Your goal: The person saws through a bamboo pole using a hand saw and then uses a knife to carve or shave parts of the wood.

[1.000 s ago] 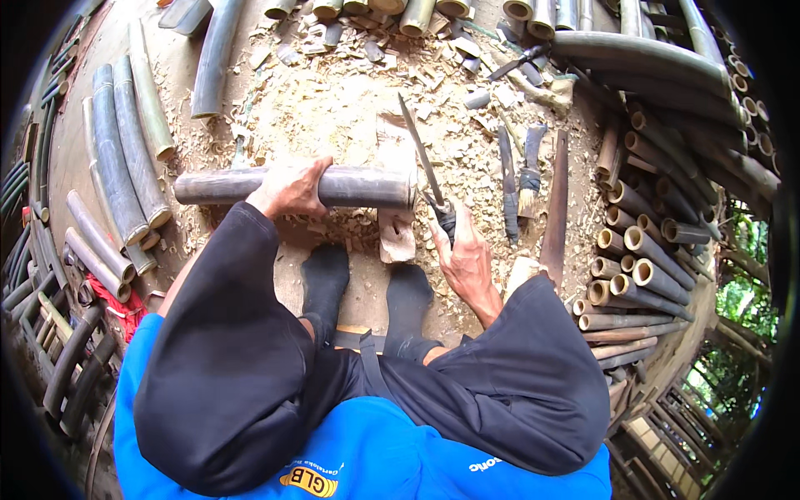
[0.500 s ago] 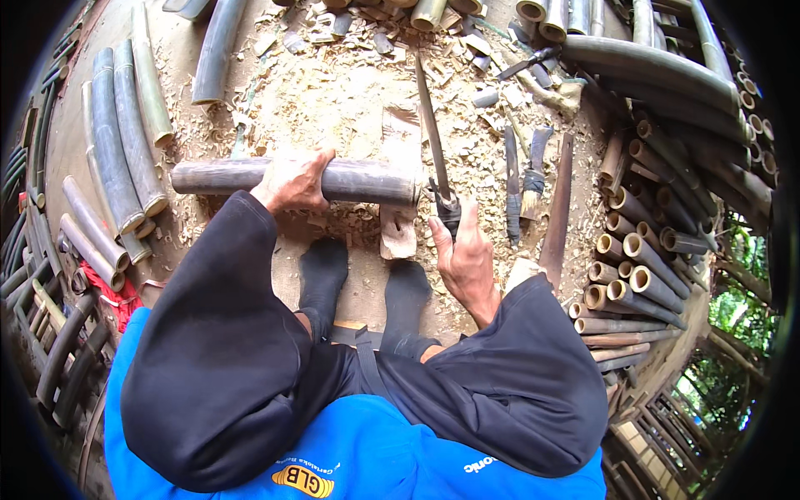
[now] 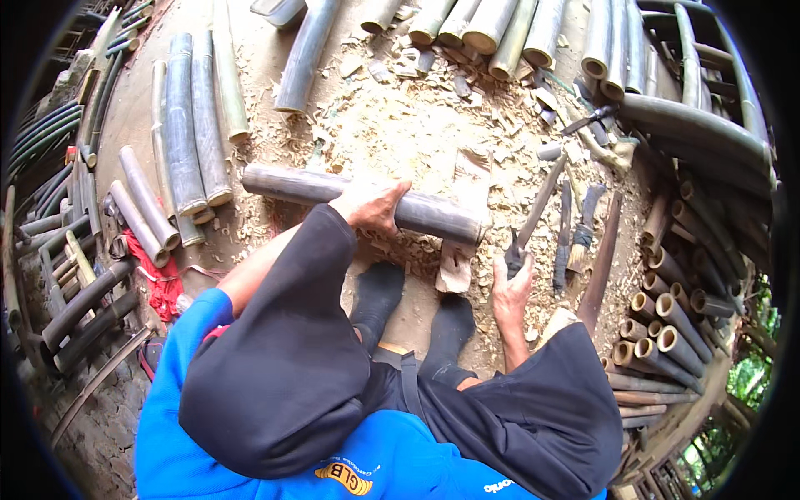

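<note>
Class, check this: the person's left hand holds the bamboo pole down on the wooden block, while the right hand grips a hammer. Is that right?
Not quite. In the head view the right hand grips a long knife, not a hammer. The left hand does hold the bamboo pole on the wooden block.

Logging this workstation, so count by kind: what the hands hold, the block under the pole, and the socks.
bamboo pole, in left hand: 1
long-bladed knife, in right hand: 1
wooden block: 1
black socks: 2
Total: 5
</note>
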Tool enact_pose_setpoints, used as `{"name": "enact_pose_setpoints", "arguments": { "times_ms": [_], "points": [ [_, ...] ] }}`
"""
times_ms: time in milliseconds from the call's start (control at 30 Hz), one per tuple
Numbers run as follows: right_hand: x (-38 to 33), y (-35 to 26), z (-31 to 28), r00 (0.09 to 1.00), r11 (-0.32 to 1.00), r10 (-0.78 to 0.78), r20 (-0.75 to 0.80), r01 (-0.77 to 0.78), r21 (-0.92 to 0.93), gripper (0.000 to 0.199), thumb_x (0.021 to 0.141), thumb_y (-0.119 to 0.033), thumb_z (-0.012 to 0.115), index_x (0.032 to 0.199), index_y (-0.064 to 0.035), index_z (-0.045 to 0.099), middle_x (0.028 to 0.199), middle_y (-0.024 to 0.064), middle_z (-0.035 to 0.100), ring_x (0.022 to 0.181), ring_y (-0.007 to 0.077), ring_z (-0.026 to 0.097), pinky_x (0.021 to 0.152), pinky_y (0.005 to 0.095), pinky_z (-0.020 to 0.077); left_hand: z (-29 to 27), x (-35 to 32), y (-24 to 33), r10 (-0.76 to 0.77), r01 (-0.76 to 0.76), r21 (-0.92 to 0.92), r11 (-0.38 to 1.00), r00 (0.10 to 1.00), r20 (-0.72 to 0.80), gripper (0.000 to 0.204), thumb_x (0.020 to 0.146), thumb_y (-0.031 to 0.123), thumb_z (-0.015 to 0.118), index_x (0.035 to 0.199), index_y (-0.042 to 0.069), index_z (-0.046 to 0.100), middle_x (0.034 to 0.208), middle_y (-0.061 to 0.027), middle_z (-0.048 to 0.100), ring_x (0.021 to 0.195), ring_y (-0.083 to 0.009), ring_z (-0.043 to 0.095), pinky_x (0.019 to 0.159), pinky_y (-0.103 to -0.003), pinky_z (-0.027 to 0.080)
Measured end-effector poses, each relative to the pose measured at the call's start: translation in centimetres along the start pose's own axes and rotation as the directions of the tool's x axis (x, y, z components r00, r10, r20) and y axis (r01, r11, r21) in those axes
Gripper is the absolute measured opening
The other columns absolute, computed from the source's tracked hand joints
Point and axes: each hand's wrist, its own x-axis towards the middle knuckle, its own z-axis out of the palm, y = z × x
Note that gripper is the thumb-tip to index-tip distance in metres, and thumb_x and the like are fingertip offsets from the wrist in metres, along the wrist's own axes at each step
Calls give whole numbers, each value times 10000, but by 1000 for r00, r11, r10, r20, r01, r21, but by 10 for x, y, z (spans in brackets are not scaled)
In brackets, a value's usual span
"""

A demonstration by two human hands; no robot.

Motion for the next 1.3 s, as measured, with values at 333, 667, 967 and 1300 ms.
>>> {"name": "enact_pose_setpoints", "arguments": {
  "times_ms": [333, 667, 967, 1300],
  "points": [
    [-38, 11, 16, 987, 1000, -26, 161, 25, 8, 347, 1025, -288, 708, 1197, -15, 579, 856, 144, 676, 777, 298, 662, 738, 449, 513, 2, -8, -13, 82, -79, 58, 995, 995, -53, 652, 630, 302, 907, 1131, 29, 591, 1007, -193, 713, 1000, -394, 723, 853, -502, 565],
    [-19, 13, -14, 977, 999, 47, 206, -48, -2, 343, 1034, -234, 704, 1247, 6, 585, 912, 191, 685, 778, 335, 687, 722, 445, 538, 6, -11, -9, -23, 22, -33, 999, 999, -35, 711, 596, 350, 952, 1148, 41, 628, 1013, -220, 738, 994, -424, 734, 829, -520, 572],
    [-4, -58, -35, 784, 783, -618, 52, 620, -36, 519, 1076, -249, 688, 1427, 86, 503, 1045, 234, 729, 778, 327, 757, 685, 430, 597, -4, -10, -3, -47, 46, 15, 999, 999, 23, 656, 589, 305, 932, 1097, 32, 620, 975, -226, 731, 960, -430, 732, 816, -509, 574],
    [5, -65, -30, 895, 891, -269, 357, 371, -261, 464, 1074, -254, 677, 1387, 54, 527, 1045, 273, 729, 784, 397, 756, 668, 490, 605, -5, -12, -2, -63, 63, 8, 998, 998, 9, 649, 586, 306, 931, 1093, 19, 644, 888, -240, 739, 903, -438, 743, 801, -510, 578]
  ]
}}
